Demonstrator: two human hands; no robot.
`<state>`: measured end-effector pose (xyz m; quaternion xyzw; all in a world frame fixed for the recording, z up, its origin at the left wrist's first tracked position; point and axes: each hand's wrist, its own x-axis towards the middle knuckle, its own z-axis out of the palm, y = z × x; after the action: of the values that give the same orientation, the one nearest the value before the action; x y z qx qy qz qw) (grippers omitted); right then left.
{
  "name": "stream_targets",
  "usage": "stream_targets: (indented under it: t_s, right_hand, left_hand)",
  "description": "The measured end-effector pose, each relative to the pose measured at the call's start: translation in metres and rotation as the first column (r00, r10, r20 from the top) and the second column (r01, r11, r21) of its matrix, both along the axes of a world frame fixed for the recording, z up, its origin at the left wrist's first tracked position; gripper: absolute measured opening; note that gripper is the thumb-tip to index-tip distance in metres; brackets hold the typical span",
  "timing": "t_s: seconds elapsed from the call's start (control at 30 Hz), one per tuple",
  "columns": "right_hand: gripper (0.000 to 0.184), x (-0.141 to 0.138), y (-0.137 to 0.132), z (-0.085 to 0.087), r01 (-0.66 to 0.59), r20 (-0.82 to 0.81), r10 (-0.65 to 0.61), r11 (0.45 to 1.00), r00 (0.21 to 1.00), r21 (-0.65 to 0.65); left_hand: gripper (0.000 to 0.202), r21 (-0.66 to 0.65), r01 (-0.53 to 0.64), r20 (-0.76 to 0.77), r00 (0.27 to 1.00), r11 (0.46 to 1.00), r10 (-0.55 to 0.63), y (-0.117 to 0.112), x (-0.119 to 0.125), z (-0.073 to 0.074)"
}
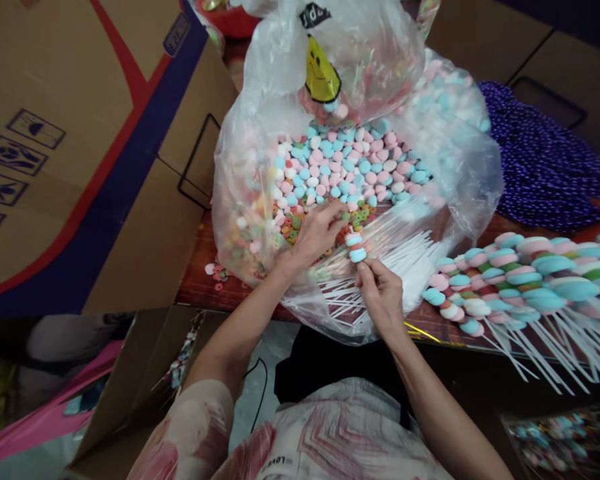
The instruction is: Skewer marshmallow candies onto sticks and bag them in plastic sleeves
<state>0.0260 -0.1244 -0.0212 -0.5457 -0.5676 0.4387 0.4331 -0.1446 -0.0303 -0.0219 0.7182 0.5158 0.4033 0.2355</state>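
My right hand (380,293) pinches a candy skewer (356,247) just below its blue and white pieces, with an orange bit between them; its stick is mostly hidden by my fingers. Close beside its top, my left hand (323,230) is closed, with bent fingers at the ring candies. What its fingertips hold, if anything, I cannot make out. Pink, blue and white marshmallow pieces (340,163) lie in a clear plastic bag (240,167). Green and orange ring candies (363,215) lie nearest my hands. White sticks (410,267) spread over the bag's front edge.
Several loaded skewers (525,277) are piled at the right, sticks toward me. Behind them lies a purple beaded heap (540,160). A large cardboard box (80,133) stands at the left. A bag with a yellow smiley print (323,73) sits at the back. Loose rings (220,273) lie on the table.
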Motion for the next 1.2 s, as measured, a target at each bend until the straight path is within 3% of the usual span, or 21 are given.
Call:
stream_targets:
  t_s: [0.07,0.13,0.27,0.5,0.7,0.97,1.2]
  right_hand:
    - [0.031,0.000,0.000,0.000,-0.005,-0.020,0.005,1.000,1.000,-0.003]
    - [0.027,-0.001,0.000,0.000,-0.012,-0.038,0.011,1.000,0.999,-0.008]
    - [0.024,-0.002,0.001,0.000,-0.032,-0.047,0.032,0.999,0.998,0.005]
    - [0.026,0.000,0.001,-0.002,-0.044,-0.018,0.044,0.999,0.999,0.025]
    - [0.027,0.001,0.000,-0.008,-0.090,0.014,0.089,0.995,0.996,0.044]
    - [0.025,0.000,-0.001,-0.008,-0.067,0.047,0.066,0.997,0.997,0.023]
    - [0.025,0.000,0.000,-0.006,-0.063,0.076,0.061,0.998,0.995,0.026]
  left_hand:
    - [0.016,-0.085,-0.010,0.265,0.964,0.996,0.032,-0.001,-0.001,-0.003]
    - [0.014,-0.169,0.044,0.478,0.877,0.985,0.043,-0.003,-0.002,-0.005]
    - [0.027,-0.269,0.106,0.662,0.742,0.957,0.104,-0.012,-0.003,-0.005]
    - [0.022,-0.251,0.131,0.684,0.725,0.959,0.080,-0.019,-0.006,-0.002]
    - [0.014,-0.224,0.039,0.671,0.731,0.974,0.125,-0.020,-0.004,-0.005]
    - [0.007,-0.206,-0.052,0.580,0.798,0.977,0.164,-0.025,-0.002,-0.007]
    - [0.017,-0.226,-0.028,0.667,0.724,0.974,0.176,-0.027,-0.003,-0.006]
